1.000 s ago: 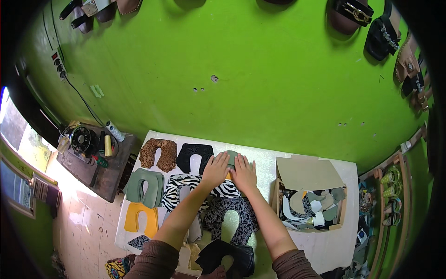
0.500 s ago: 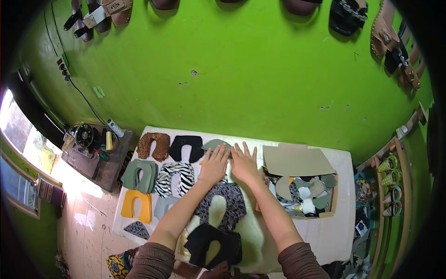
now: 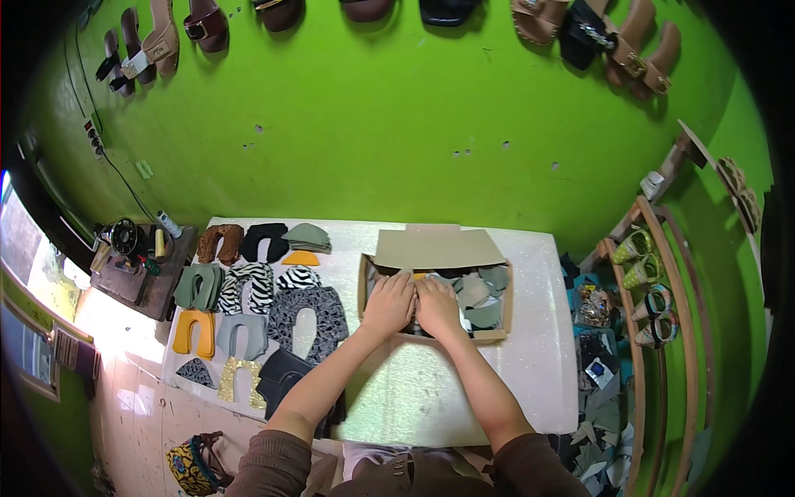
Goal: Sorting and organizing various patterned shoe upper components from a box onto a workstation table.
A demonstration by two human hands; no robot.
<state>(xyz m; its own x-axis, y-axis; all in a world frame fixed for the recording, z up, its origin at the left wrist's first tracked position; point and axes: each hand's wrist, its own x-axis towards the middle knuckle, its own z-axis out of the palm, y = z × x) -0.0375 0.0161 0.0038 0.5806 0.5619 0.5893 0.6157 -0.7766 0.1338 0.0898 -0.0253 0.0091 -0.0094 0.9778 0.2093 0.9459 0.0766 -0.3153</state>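
Note:
Both my hands are at the open cardboard box (image 3: 507,319), over its left part. My left hand (image 3: 389,303) bends its fingers down among the scraps; my right hand (image 3: 438,308) does the same close beside it. Their fingertips are partly hidden, and what they pinch cannot be made out. Around them in the box lie cut scraps (image 3: 476,291) in grey-green, black, white and yellow. To the left, U-shaped cut pieces lie in rows: brown textured (image 3: 205,242), black (image 3: 248,240), zebra-striped (image 3: 267,288), yellow (image 3: 179,331), grey (image 3: 224,333) and a large grey-black patterned one (image 3: 277,319).
The white table (image 3: 464,398) stands against a green wall (image 3: 356,124) hung with sandals (image 3: 447,10). A sewing machine (image 3: 124,238) is at the left. On the right stand a wooden rack (image 3: 638,348) with sandals and a heap of scraps (image 3: 598,406).
My hands have gone from the grey-green half-round stack to the box on the right, their fingers now bent into it. The view has turned to the right.

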